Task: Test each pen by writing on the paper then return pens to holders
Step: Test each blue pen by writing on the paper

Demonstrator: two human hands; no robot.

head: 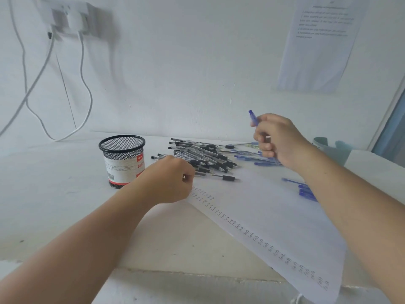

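Observation:
My right hand grips a blue pen upright, above the far edge of the table. My left hand is curled at the top left corner of the white paper; whether it holds anything I cannot tell. The paper lies slanted and carries a long row of small written marks. A heap of black pens lies behind the left hand. Blue pens lie to the right of that heap, and a few more blue pens rest on the paper's right side. A black mesh holder stands left of the heap.
A teal cup stands at the back right, partly hidden by my right arm. White cables hang from a wall socket at the upper left. A printed sheet is stuck on the wall at the upper right. The table's front edge runs below the paper.

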